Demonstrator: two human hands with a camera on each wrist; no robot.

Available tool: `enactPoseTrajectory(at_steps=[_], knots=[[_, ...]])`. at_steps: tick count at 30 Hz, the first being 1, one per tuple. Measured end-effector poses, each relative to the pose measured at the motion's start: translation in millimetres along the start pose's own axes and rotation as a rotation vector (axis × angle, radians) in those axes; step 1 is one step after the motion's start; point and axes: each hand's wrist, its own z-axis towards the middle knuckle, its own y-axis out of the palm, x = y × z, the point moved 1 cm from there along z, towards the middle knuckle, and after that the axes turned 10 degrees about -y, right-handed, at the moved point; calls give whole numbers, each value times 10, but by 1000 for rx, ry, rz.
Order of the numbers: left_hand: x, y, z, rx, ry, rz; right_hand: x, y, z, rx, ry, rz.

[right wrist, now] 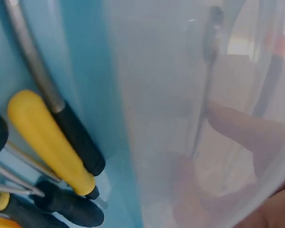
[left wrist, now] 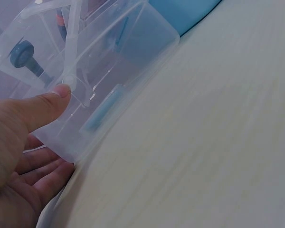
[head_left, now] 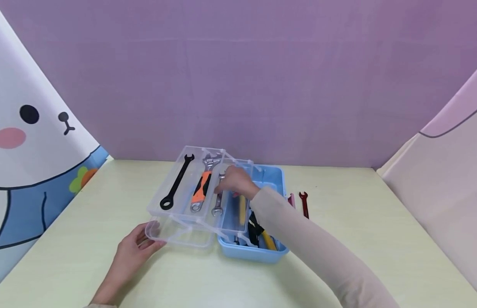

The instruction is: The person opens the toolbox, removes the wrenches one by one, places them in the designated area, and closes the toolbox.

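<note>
In the head view, a blue toolbox (head_left: 254,255) stands with its clear lid (head_left: 180,243) and trays spread to the left. My left hand (head_left: 132,252) grips the lid's near left corner; the left wrist view shows the thumb (left wrist: 42,108) on the clear plastic and the fingers below. Inside the second tray (head_left: 244,164), my right hand (head_left: 236,182) pinches a silver open-end wrench (head_left: 217,205), blurred through plastic in the right wrist view. The upper tray (head_left: 153,210) carries a black combination wrench (head_left: 178,180) and an orange-handled adjustable wrench (head_left: 201,190).
Screwdrivers, among them one with a yellow handle (right wrist: 50,142), lie in the blue box with other hand tools. Right of the box, a red wrench (head_left: 304,204) and a pink tool (head_left: 291,200) lie on the pale table (head_left: 358,214). A purple backdrop (head_left: 261,85) stands behind.
</note>
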Motion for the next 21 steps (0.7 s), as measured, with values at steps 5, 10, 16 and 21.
enactPoseTrajectory(at_steps=[5, 10, 16, 21], knots=[[-1, -2, -5, 2, 2, 1, 2, 12, 3, 23, 9, -19], [5, -4, -11, 5, 0, 3, -17, -24, 13, 11, 17, 14], [-5, -6, -10, -5, -27, 19, -10, -9, 25, 34, 26, -5], [-12, 1, -31, -9, -39, 22, 0, 5, 6, 75, 32, -22]])
